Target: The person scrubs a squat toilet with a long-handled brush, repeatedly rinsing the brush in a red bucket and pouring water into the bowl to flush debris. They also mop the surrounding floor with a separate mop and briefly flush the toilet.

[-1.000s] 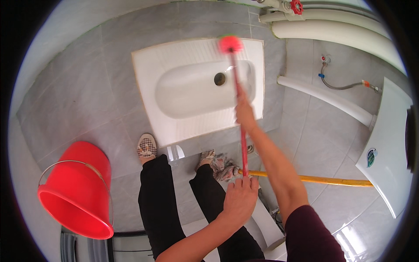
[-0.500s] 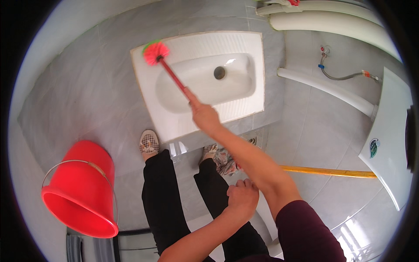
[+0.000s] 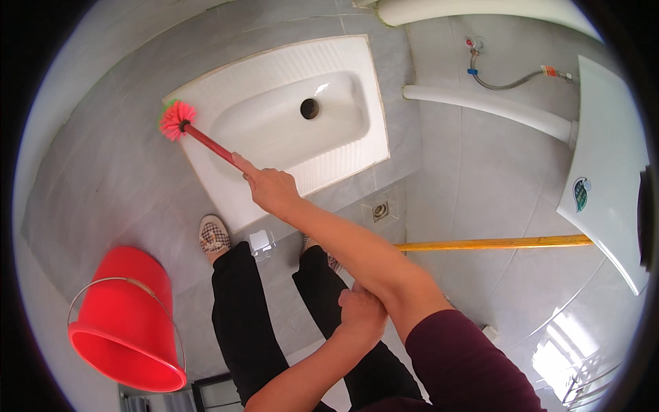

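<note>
My right hand (image 3: 271,191) is closed around the red handle of a toilet brush (image 3: 211,144), its index finger lying along the shaft. The round pink bristle head (image 3: 178,119), with some green at its back, is at the left edge of the white squat toilet (image 3: 343,161). Whether the bristles press on the rim or hover just above it, I cannot tell. My left hand (image 3: 362,314) is curled into a fist against my right arm near the elbow. Nothing shows in it, and part of it lies behind the arm.
A red bucket (image 3: 127,302) with a wire handle lies tipped to the left. My checked shoes (image 3: 214,235) stand before the toilet. A floor drain (image 3: 379,211), a yellow pole (image 3: 494,244), a white pipe (image 3: 491,110), a hose (image 3: 508,86) and a white panel (image 3: 604,158) are to the right.
The brush head has moved left and nearer, from the toilet's far left corner to its left edge. The whole view has shifted too, and my left fist stays by the right elbow.
</note>
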Motion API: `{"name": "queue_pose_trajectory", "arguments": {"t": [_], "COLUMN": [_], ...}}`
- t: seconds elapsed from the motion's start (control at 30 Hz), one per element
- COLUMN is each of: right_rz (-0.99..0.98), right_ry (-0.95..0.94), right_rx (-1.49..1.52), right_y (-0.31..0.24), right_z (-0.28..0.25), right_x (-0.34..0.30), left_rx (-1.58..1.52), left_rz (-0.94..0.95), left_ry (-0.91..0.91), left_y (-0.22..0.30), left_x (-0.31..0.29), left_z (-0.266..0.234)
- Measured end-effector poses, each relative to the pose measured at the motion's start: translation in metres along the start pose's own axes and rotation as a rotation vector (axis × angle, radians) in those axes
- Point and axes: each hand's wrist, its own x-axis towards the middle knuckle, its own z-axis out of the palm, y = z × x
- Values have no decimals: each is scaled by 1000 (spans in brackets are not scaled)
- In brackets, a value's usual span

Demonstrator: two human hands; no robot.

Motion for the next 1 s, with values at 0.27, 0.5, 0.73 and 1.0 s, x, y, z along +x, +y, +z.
{"name": "queue_pose_trajectory", "arguments": {"t": [0.27, 0.5, 0.73, 1.0], "right_rz": [274, 501, 449, 435], "right_ry": [393, 94, 146, 45], "right_rx": [-65, -294, -643, -733], "right_y": [226, 267, 233, 232], "right_z": [-109, -116, -175, -196], "right_x": [-59, -157, -65, -47], "left_rx": [43, 38, 35, -1], "left_rz": [40, 3, -13, -36], "left_ry": [-158, -122, -115, -97], "left_y": [7, 3, -4, -5], "left_x": [1, 3, 6, 13], "left_z": [-34, -32, -33, -35]}}
